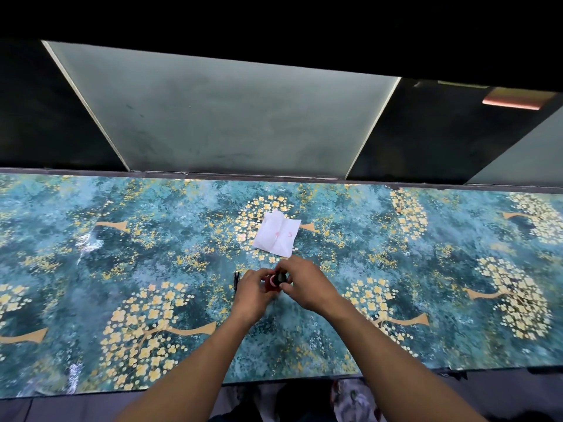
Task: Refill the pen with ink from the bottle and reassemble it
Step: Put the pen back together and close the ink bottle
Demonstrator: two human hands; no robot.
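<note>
**Both hands on the ink bottle at the middle of the table**

Head view: the fingers of the right hand (304, 280) are curled around the dark cap (280, 278) of the ink bottle (271, 284), thumb on the near side and fingertips on the far side, pinching it from above. The fingers of the left hand (254, 289) are wrapped round the bottle's red body from the left, holding it just below the cap. The bottle sits between the two hands, low over the table (122, 269); whether its base touches the surface cannot be told, as the hands hide it. Whether the cap is seated on the neck or lifted off it is also unclear.

Just left of the left hand, a dark slim pen (236, 280) lies on the table, pointing away from the person, partly hidden by the knuckles. Beyond the hands, a little apart from them, a white tissue (277, 234) lies flat with faint pink marks near its middle. The table is covered with a teal cloth patterned with gold-flowered trees. Both bare forearms reach in from the near edge.
</note>
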